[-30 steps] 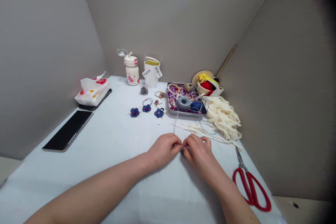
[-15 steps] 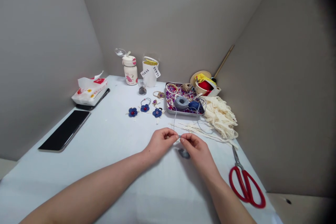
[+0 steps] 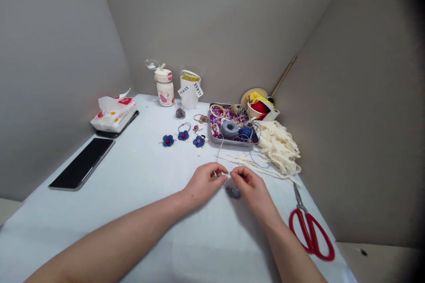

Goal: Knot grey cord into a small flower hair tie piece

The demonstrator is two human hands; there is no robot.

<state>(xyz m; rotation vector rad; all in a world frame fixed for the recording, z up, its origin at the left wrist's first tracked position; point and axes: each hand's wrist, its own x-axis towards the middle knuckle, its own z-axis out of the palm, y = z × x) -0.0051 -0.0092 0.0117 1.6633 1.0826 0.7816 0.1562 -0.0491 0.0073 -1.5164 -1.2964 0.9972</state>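
Note:
Between my two hands a short stretch of grey cord [image 3: 226,174] is drawn level. My left hand [image 3: 206,181] pinches it with thumb and fingers, and from there a strand runs up to a grey cord spool [image 3: 229,129] in the tray. The fingertips of my right hand [image 3: 247,182] are closed on the cord's other side. Below the right fingers a small dark grey bundle [image 3: 233,192] sits near the tabletop; whether it hangs or rests I cannot tell. Several blue flower pieces [image 3: 183,135] lie beyond my hands.
A metal tray [image 3: 232,142] holds beads and cord. Cream lace [image 3: 279,146] is heaped beside it, red-handled scissors [image 3: 311,232] at the right edge. A phone [image 3: 83,163] and tissue pack [image 3: 114,112] lie left. A bottle [image 3: 164,88] and white canister [image 3: 190,95] stand behind.
My hands have moved slightly apart, showing more cord between the fingertips. The strand to the spool now meets my left hand a little farther left.

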